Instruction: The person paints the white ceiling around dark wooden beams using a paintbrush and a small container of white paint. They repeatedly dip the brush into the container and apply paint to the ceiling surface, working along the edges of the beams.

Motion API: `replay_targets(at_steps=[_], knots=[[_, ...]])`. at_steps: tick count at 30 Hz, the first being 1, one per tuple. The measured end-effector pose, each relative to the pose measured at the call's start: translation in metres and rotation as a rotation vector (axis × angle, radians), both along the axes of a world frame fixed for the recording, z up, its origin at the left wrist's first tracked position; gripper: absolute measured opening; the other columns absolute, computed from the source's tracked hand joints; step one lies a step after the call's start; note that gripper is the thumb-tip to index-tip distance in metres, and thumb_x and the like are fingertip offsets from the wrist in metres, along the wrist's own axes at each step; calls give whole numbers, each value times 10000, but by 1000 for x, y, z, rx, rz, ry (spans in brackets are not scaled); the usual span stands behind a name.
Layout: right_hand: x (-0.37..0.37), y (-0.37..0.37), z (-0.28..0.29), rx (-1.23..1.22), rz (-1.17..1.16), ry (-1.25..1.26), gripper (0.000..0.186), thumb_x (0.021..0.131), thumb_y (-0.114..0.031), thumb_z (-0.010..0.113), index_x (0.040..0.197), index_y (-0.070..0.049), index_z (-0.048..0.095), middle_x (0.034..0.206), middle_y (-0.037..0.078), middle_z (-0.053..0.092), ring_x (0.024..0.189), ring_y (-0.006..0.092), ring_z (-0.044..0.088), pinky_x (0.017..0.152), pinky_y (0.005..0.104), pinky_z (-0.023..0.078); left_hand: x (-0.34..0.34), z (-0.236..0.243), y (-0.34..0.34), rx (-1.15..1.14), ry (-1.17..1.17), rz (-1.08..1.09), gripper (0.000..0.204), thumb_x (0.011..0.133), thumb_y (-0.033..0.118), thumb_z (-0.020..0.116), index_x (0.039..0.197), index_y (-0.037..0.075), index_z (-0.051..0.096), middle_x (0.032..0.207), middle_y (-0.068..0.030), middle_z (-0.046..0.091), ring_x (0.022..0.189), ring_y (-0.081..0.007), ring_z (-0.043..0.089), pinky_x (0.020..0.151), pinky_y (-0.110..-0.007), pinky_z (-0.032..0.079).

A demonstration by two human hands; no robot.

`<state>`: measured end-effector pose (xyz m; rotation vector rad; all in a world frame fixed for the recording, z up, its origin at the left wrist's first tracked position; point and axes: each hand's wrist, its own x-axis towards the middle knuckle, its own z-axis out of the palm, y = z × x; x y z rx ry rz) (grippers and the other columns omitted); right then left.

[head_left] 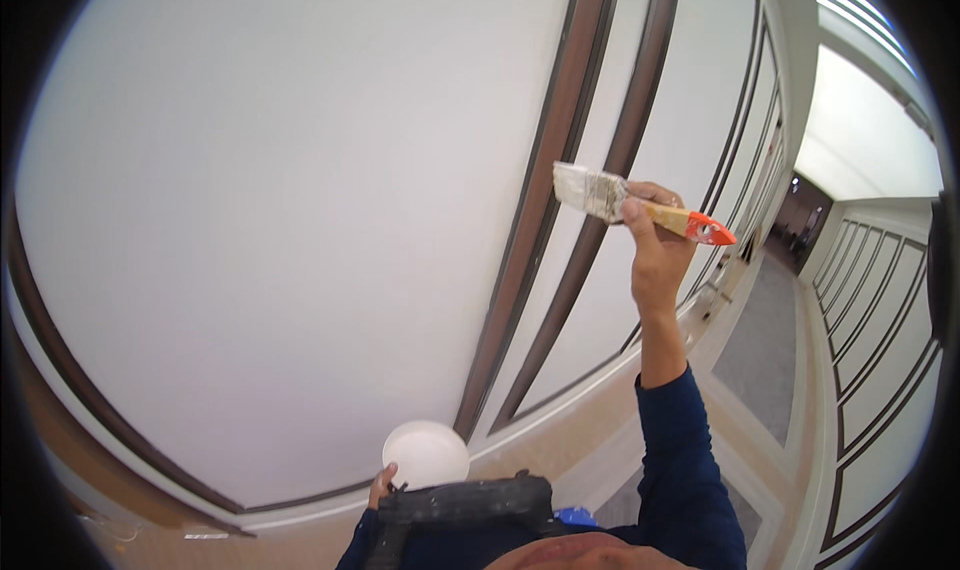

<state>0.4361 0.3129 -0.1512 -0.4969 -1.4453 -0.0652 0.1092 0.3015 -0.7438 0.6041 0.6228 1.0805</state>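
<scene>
My right hand is raised, its fingers closed around the handle of a paintbrush. The brush has a wooden handle with a red-orange end, and its bristles and ferrule are caked with white paint. Its bristles point left and overlap a dark brown trim strip on the wall; whether they touch it I cannot tell. Low down, my left hand grips the edge of a round white bowl-like container, thumb over the rim. Most of that hand's fingers are hidden, and the container's contents blend into its white.
A large white wall panel framed in dark brown fills the left. Beyond my right arm a corridor with a grey carpet strip runs away, with a panelled wall on its far side. A black padded piece sits below, near my chest.
</scene>
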Motion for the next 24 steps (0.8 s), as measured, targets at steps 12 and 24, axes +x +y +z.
replay_targets(at_steps=[12,24], knots=[[-40,64,343,473,-537,-98,247,932,-160,764,1078,37,790,1002,101,786,883,164,764,812,304,653,-5,44,34,-120,-138,-78,657,1010,425,668,1436,-62,559,1328,-200,690,1167,-301,698,1042,-436,547],[-44,118,290,338,-524,-102,219,901,-155,758,1032,21,769,951,104,772,836,191,746,768,342,617,15,57,43,-149,-124,-48,654,1015,423,660,1445,-58,550,1323,-203,691,1162,-307,705,1050,-447,554]])
